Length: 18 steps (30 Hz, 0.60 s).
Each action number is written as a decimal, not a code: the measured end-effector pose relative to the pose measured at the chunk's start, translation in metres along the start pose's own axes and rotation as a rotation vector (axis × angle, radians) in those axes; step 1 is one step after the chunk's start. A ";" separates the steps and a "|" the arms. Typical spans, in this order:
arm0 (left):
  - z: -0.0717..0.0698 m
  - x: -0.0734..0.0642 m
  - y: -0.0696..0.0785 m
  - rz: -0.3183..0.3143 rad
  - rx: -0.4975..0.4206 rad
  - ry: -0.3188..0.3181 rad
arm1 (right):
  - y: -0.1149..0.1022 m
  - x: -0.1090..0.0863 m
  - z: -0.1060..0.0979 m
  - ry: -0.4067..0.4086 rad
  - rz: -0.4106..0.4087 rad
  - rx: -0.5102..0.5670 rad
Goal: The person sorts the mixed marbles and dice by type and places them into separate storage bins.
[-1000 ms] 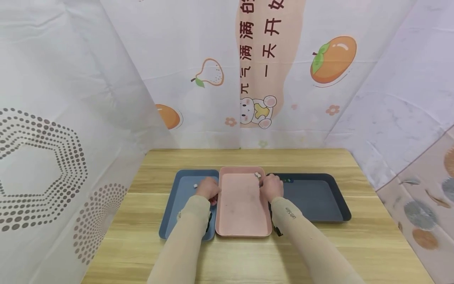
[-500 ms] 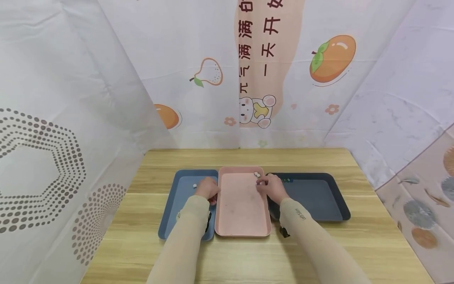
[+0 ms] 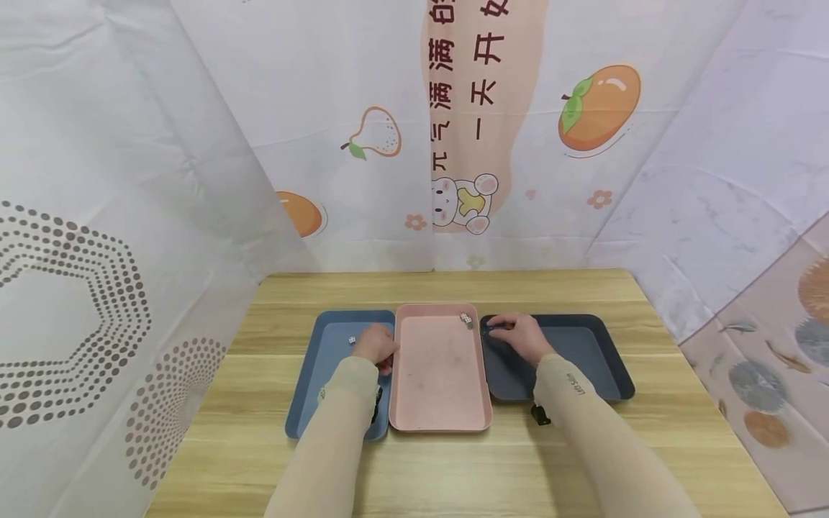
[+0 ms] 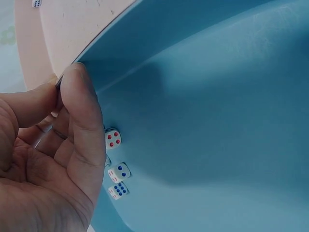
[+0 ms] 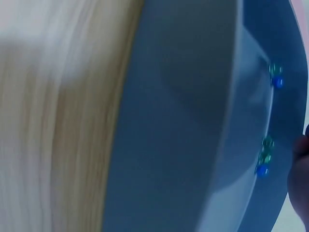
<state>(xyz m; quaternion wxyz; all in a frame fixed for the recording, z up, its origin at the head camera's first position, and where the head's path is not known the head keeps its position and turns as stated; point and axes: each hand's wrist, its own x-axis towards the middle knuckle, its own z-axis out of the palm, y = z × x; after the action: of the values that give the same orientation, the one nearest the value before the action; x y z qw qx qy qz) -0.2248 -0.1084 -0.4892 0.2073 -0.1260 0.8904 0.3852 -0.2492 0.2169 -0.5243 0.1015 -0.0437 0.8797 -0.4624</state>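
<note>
My left hand (image 3: 376, 344) pinches the rim where the blue tray (image 3: 319, 367) meets the pink tray (image 3: 440, 374); whether both rims are caught I cannot tell. In the left wrist view several white dice (image 4: 119, 172) lie in the blue tray below the fingers. My right hand (image 3: 521, 334) is over the back left of the dark tray (image 3: 573, 367), thumb and forefinger together on what looks like a small blue bead (image 3: 490, 328). Several green and blue glassy beads (image 5: 264, 157) lie along that tray's far wall in the right wrist view, where mostly a fingertip shows.
A few small dice (image 3: 466, 319) lie in the pink tray's back right corner, with something green beside them. One die (image 3: 352, 339) is in the blue tray, left of my hand. The trays stand side by side on a wooden table (image 3: 440, 475), before a printed curtain (image 3: 382, 216).
My right hand first moves from the dark tray's left edge over the pink tray's rim, then back right over the dark tray, something blue at its fingertips. The left hand keeps its place.
</note>
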 end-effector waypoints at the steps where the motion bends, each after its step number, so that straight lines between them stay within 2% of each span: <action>1: 0.000 0.000 0.000 0.001 0.002 -0.002 | 0.002 0.000 -0.003 0.000 0.000 -0.003; 13: 0.001 0.002 -0.001 -0.007 -0.018 -0.029 | 0.029 -0.008 -0.032 0.019 0.075 -0.074; 18: 0.000 0.003 -0.001 -0.014 -0.034 -0.036 | 0.036 -0.011 -0.042 0.041 0.081 -0.100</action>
<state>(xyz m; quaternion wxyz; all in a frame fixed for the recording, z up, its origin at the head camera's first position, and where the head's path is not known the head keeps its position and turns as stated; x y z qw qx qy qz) -0.2272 -0.1093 -0.4905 0.2240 -0.1288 0.8788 0.4013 -0.2469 0.2731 -0.5295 0.0998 -0.0034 0.9047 -0.4141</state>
